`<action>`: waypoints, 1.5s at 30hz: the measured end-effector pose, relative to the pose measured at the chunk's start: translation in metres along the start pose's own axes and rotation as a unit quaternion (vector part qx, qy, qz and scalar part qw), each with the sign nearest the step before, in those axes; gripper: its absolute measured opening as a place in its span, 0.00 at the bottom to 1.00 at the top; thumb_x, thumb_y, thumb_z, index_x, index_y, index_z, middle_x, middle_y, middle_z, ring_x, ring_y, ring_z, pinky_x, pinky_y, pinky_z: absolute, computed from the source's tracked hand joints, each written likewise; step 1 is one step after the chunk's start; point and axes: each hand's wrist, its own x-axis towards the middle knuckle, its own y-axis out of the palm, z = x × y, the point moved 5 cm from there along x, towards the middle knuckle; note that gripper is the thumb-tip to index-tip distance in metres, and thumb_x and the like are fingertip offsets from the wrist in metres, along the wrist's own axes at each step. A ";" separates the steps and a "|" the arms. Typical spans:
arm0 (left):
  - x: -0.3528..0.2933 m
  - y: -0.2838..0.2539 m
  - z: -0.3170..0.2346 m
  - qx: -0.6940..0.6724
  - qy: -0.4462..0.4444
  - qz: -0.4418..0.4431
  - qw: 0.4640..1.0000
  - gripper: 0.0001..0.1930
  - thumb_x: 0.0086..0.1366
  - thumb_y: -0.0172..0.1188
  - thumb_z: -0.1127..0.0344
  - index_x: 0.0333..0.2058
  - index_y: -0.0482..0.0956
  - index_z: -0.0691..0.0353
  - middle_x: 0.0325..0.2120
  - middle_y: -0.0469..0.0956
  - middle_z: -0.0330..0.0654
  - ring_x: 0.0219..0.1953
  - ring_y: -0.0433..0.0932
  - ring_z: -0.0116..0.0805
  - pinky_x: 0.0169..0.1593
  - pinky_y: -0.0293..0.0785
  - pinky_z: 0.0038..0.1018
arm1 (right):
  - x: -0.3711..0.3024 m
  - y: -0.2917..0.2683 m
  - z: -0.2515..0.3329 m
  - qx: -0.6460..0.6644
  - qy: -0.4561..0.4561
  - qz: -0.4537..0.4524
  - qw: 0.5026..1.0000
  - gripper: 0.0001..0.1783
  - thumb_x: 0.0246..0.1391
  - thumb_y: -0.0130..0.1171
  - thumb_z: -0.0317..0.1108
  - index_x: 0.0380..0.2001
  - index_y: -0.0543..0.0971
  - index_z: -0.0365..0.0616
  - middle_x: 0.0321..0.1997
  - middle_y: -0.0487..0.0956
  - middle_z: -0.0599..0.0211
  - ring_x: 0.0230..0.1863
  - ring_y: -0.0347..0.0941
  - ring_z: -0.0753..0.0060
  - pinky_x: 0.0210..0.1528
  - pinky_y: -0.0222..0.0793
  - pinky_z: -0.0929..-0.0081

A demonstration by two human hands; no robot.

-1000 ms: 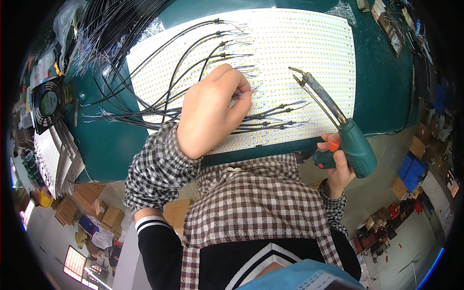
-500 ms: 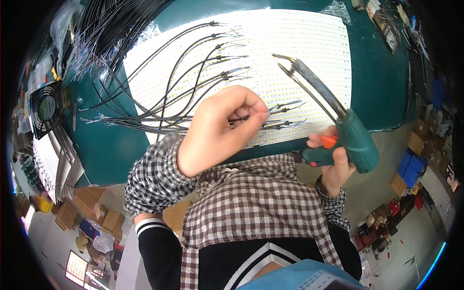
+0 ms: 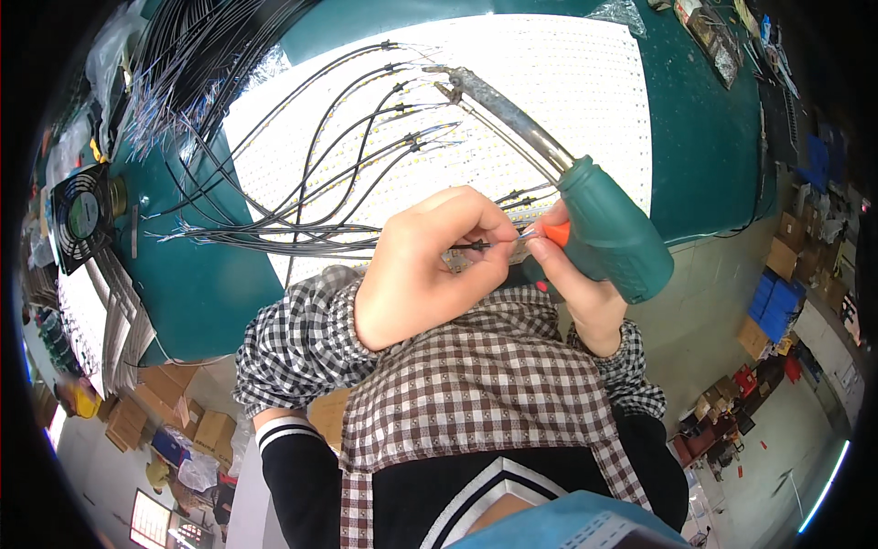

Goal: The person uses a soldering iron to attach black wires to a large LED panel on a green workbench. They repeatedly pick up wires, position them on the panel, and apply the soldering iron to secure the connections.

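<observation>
My left hand [image 3: 412,270] pinches a black cable [image 3: 476,245] close to its end, where thin wires [image 3: 527,233] stick out past the fingertips. My right hand [image 3: 590,306] is wrapped round a green soldering gun [image 3: 622,238] with an orange trigger [image 3: 555,234]. The right thumb and a fingertip meet at those thin wires, beside the trigger. Pointing away and to the left, the gun's dark metal tip [image 3: 448,82] hangs over a white panel [image 3: 558,82] covered with rows of small yellowish dots. More black cables [image 3: 352,151] lie across this panel, their stripped ends on it.
A thick bundle of black cables [image 3: 197,55] lies at the far left. Near the left edge stand a black fan [image 3: 82,217] and stacked pale sheets [image 3: 105,302]. Tools and clutter [image 3: 709,41] occupy the far right of the green table [image 3: 709,146]. Cardboard boxes [image 3: 169,393] are on the floor.
My right hand has moved left with the soldering gun, and its thumb and fingertip have come to the wire ends at my left hand. The gun's tip has shifted left and away.
</observation>
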 end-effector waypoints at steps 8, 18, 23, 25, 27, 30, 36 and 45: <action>-0.001 0.002 -0.001 0.022 0.002 0.007 1.000 0.05 0.58 0.63 0.79 0.34 0.78 0.67 0.31 0.78 0.42 0.32 0.79 0.27 0.38 0.76 0.21 | 0.000 0.001 0.000 -0.017 -0.021 -0.021 0.999 0.14 0.51 0.65 0.17 0.43 0.79 0.35 0.39 0.81 0.66 0.39 0.77 0.78 0.41 0.75 0.79; -0.003 0.002 0.010 -0.073 -0.091 0.063 0.991 0.03 0.63 0.61 0.77 0.35 0.77 0.68 0.32 0.76 0.36 0.34 0.75 0.18 0.38 0.73 0.16 | 0.002 0.007 0.002 0.011 -0.019 -0.012 1.000 0.15 0.53 0.63 0.18 0.45 0.77 0.35 0.40 0.81 0.64 0.40 0.78 0.76 0.42 0.75 0.79; -0.002 0.003 0.011 -0.111 -0.083 0.059 0.989 0.03 0.63 0.60 0.78 0.36 0.77 0.69 0.33 0.77 0.37 0.35 0.75 0.19 0.40 0.73 0.17 | 0.000 0.004 -0.002 0.006 -0.010 -0.012 1.000 0.14 0.53 0.64 0.19 0.43 0.78 0.36 0.39 0.81 0.65 0.39 0.78 0.77 0.41 0.75 0.79; -0.002 0.004 0.012 -0.125 -0.077 0.051 0.988 0.03 0.64 0.60 0.78 0.36 0.77 0.69 0.33 0.77 0.37 0.35 0.75 0.19 0.40 0.73 0.17 | 0.002 0.005 0.001 -0.001 -0.010 -0.015 1.000 0.13 0.53 0.64 0.19 0.42 0.78 0.36 0.38 0.80 0.67 0.39 0.77 0.78 0.41 0.75 0.80; -0.004 0.004 0.013 -0.147 -0.079 0.037 0.985 0.03 0.64 0.60 0.77 0.37 0.77 0.69 0.34 0.77 0.37 0.35 0.75 0.19 0.41 0.74 0.18 | 0.002 0.005 0.002 -0.014 -0.010 -0.013 1.000 0.12 0.52 0.64 0.19 0.41 0.78 0.36 0.37 0.80 0.68 0.38 0.77 0.79 0.40 0.74 0.80; -0.004 0.006 0.014 -0.176 -0.098 -0.009 0.980 0.03 0.62 0.61 0.77 0.34 0.78 0.67 0.30 0.79 0.37 0.31 0.76 0.19 0.34 0.72 0.17 | 0.002 0.004 0.003 -0.042 -0.011 -0.007 0.999 0.16 0.50 0.63 0.16 0.42 0.75 0.35 0.36 0.78 0.64 0.37 0.76 0.75 0.41 0.73 0.77; -0.009 0.009 0.015 -0.152 -0.106 -0.014 0.983 0.03 0.64 0.60 0.77 0.36 0.76 0.67 0.32 0.77 0.34 0.33 0.74 0.15 0.38 0.71 0.15 | 0.002 0.008 0.005 -0.038 -0.025 -0.019 0.999 0.11 0.52 0.65 0.20 0.40 0.79 0.37 0.34 0.79 0.70 0.34 0.74 0.82 0.36 0.71 0.82; -0.001 -0.022 0.024 -0.013 -0.128 -0.079 0.989 0.02 0.62 0.60 0.77 0.33 0.76 0.68 0.25 0.76 0.30 0.25 0.68 0.09 0.28 0.63 0.09 | -0.008 -0.006 -0.005 -0.009 0.046 -0.056 0.997 0.18 0.47 0.63 0.14 0.43 0.74 0.34 0.36 0.78 0.63 0.36 0.75 0.73 0.40 0.72 0.75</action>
